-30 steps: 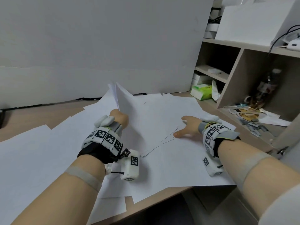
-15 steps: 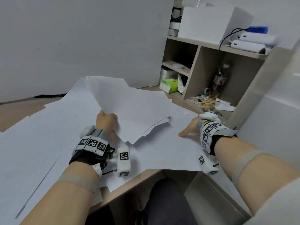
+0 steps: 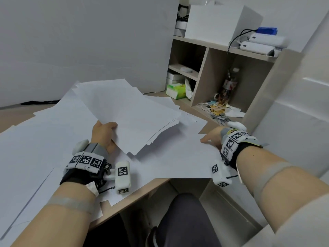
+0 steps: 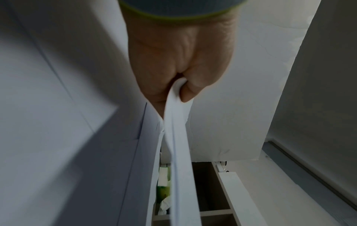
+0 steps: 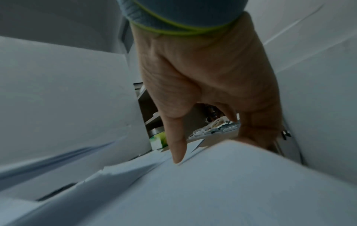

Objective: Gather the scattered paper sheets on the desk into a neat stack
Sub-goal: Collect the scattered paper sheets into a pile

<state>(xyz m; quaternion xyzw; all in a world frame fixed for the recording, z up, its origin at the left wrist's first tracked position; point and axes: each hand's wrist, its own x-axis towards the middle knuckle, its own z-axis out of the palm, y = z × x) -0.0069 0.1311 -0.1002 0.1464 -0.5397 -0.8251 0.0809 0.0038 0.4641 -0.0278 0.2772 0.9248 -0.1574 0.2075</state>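
Plain white paper sheets point(image 3: 35, 148) lie overlapped across the wooden desk point(image 3: 153, 186). My left hand point(image 3: 105, 132) grips a bundle of several sheets point(image 3: 128, 111) by its near-left corner, tilted and raised above the loose ones. In the left wrist view the thumb and fingers point(image 4: 179, 85) pinch the bundle's edge point(image 4: 179, 152). My right hand point(image 3: 211, 138) is at the desk's right edge, on a large loose sheet point(image 3: 178, 157). The right wrist view shows the thumb point(image 5: 177, 152) pressed on top of this sheet point(image 5: 231, 183), the fingers curled under its raised edge.
A beige shelf unit point(image 3: 201, 72) stands at the desk's right rear with a green tissue box point(image 3: 176, 90), a plastic bottle point(image 3: 229, 84) and small clutter point(image 3: 215, 107). A white panel point(image 3: 89, 41) closes the back. A white cabinet point(image 3: 293, 113) is right of my right hand. My knee point(image 3: 183, 216) is under the desk.
The left hand has tipped the bundle from nearly upright down to a flatter tilt. The right hand has slid back to the sheet's right edge, and the head view has swung right.
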